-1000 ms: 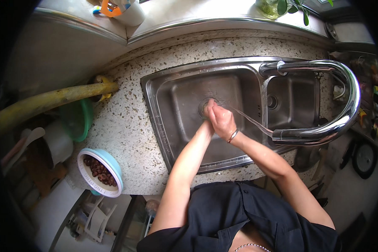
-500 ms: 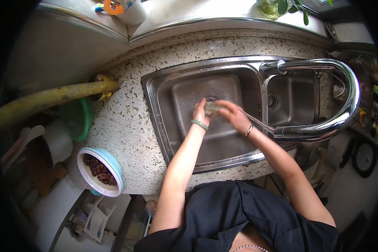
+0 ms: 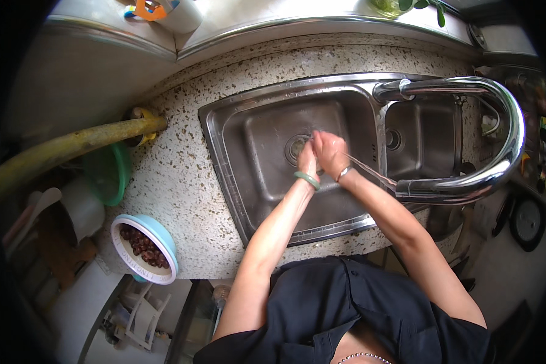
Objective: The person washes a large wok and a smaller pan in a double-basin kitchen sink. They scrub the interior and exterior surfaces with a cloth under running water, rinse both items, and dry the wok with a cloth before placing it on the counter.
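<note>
My left hand (image 3: 307, 159), with a green bangle (image 3: 307, 180) on its wrist, is pressed against my right hand (image 3: 332, 151) above the large sink basin (image 3: 264, 142). The right hand's fingers are curled in, and a silver bracelet (image 3: 344, 173) circles that wrist. Blur and overlap hide the left fingers and anything between the palms. A thin stream of water (image 3: 370, 171) runs from the curved chrome faucet (image 3: 443, 191) onto the right hand. Just left of the hands lies the round drain (image 3: 298, 147), with something pale in it.
A smaller basin (image 3: 428, 148) adjoins on the right, partly under the faucet's arc. On the speckled counter (image 3: 188, 182) at left stands a white-and-blue bowl (image 3: 170, 242) of dark red round fruit (image 3: 144, 247). Beyond it are a green basin (image 3: 122, 176) and a thick yellow pipe (image 3: 85, 138).
My hands have come together and the right fingers have curled in. The left hand has shifted right, uncovering the drain. The view has tilted slightly, while water keeps running.
</note>
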The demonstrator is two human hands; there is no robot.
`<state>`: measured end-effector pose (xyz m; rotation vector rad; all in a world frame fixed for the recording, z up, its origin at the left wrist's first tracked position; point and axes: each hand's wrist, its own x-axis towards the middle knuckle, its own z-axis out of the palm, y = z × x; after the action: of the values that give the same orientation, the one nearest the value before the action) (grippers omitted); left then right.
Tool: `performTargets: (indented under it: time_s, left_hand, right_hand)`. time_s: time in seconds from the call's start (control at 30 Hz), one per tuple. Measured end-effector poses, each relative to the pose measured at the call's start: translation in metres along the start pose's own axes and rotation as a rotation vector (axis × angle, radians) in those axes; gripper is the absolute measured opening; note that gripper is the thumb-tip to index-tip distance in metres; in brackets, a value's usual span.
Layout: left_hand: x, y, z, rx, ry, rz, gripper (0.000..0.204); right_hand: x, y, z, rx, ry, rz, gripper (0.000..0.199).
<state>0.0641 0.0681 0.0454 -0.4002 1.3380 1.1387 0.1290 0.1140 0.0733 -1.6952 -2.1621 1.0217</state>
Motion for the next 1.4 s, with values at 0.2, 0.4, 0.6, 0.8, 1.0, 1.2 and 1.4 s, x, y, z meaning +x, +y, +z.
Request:
performTargets:
  time_s: [0.2,0.4,0.6,0.8,1.0,1.2,1.4]
  left_hand:
    - [0.045,-0.034,-0.049,-0.286,-0.381,0.029,0.031]
    - [-0.017,0.015,-0.009,-0.399,-0.119,-0.011,0.019]
    - [-0.009,0.063,-0.066,0.084,-0.389,0.185,0.029]
    - [0.016,0.049,-0.069,0.343,-0.089,0.251,0.03]
    - [0.021,0.029,-0.05,-0.04,-0.229,0.045,0.038]
    - [0.023,0.003,-0.037,-0.183,-0.512,0.018,0.045]
    - [0.007,-0.009,-0.002,-0.077,0.034,0.035,0.027]
  right_hand:
    - [-0.024,-0.053,-0.01,0.321,-0.021,-0.163,0.028]
    - [0.025,0.049,0.008,0.357,-0.052,0.284,0.046]
    - [-0.011,0.029,-0.04,0.192,-0.321,0.123,0.049]
    - [-0.017,0.044,-0.041,0.521,-0.373,0.154,0.035]
    - [-0.039,0.001,-0.022,0.674,-0.126,-0.087,0.029]
    - [-0.043,-0.045,-0.003,0.264,0.145,-0.428,0.022]
    - [0.015,0.015,0.001,0.103,0.084,0.065,0.036]
